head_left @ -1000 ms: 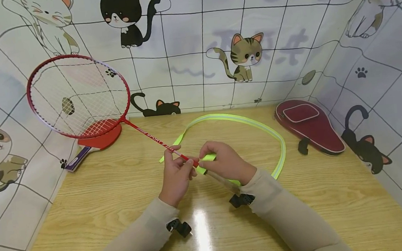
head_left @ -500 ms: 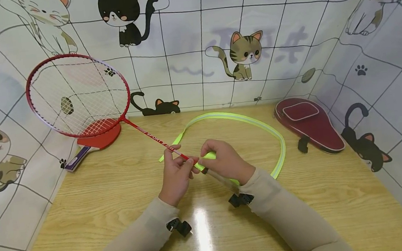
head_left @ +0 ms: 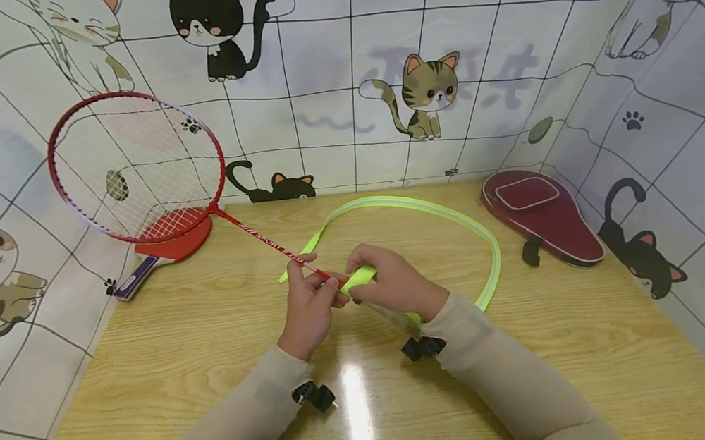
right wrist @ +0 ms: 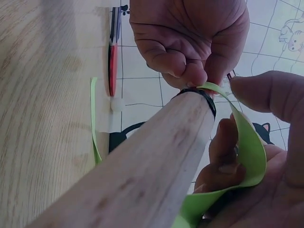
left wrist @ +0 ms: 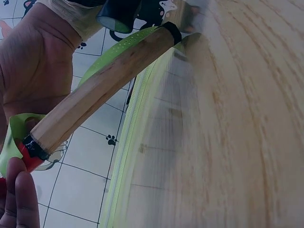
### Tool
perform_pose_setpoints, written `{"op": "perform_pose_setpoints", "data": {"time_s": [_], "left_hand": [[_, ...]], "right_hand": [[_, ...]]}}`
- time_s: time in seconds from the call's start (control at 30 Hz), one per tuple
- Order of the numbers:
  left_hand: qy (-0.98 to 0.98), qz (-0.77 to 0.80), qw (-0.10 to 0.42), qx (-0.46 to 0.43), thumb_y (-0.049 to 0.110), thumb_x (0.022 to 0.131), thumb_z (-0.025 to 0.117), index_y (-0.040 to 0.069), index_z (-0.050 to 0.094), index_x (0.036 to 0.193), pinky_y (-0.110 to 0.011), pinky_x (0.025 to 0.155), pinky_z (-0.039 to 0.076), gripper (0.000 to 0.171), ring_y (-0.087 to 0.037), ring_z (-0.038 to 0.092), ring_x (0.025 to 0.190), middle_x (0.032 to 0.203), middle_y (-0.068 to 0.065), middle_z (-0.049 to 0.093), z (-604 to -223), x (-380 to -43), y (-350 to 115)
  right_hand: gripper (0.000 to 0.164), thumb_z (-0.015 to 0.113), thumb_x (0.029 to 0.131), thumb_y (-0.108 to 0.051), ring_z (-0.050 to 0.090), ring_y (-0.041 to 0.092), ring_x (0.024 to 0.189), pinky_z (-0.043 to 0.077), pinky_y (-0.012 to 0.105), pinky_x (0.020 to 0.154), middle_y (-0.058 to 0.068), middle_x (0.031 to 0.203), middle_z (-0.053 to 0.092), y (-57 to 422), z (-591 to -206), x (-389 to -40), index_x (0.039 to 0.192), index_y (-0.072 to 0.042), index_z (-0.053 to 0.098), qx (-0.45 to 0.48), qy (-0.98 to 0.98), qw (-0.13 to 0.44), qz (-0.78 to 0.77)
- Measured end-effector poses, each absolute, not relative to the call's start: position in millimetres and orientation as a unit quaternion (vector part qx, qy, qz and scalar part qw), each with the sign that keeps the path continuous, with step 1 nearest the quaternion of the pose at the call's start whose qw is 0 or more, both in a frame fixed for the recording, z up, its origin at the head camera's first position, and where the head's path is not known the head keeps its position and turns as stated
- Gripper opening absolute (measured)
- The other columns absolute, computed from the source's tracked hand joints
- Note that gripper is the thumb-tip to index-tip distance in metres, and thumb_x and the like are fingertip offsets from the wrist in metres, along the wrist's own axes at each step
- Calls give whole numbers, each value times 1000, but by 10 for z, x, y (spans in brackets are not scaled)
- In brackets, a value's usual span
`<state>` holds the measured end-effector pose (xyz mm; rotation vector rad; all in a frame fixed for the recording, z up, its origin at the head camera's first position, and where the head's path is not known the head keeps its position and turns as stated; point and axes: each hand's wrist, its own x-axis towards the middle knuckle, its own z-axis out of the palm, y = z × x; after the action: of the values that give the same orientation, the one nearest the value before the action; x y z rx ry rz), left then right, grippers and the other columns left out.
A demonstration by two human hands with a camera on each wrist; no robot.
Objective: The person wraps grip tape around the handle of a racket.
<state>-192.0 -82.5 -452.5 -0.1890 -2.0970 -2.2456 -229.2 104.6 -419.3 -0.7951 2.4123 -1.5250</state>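
Observation:
A red and white badminton racket [head_left: 258,236] slants up to the left, strung head raised. My left hand [head_left: 309,313] holds it at the lower shaft, by the red cone. Below the cone, the bare wooden handle [left wrist: 104,90] points back toward me with a black band [left wrist: 35,148] at its upper end. Neon yellow-green grip tape [head_left: 361,276] meets the racket at that band, under my left fingertips. My right hand [head_left: 400,283] holds the tape just beside the handle, its fingers curled under a loop of tape [right wrist: 251,147]. The remaining length curves across the table.
Behind the racket head, a red table tennis paddle [head_left: 192,241] lies at the back left of the wooden table [head_left: 212,347]. A dark red padded case [head_left: 540,219] lies at the back right. A cat-print wall covering [head_left: 324,60] encloses the back and sides.
The tape near my right fingers has turned up into a broader loop beside the red cone. Both hands stay in nearly the same place, and the racket has barely moved.

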Motion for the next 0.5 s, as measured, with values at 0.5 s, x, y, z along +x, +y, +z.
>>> {"op": "perform_pose_setpoints", "data": {"time_s": [0.5], "left_hand": [[-676,-730,30,-92,-4,106,46,9,23,142,-31,75,61,45,-16,69,69,109,-28,69,-4490,-1926,-834]], "right_hand": [[28,70,94,-10,64,18,71,53,38,78,5,101,75,1083,-4185,-2303,120,-12,59,-247,821,154,-491]]}}
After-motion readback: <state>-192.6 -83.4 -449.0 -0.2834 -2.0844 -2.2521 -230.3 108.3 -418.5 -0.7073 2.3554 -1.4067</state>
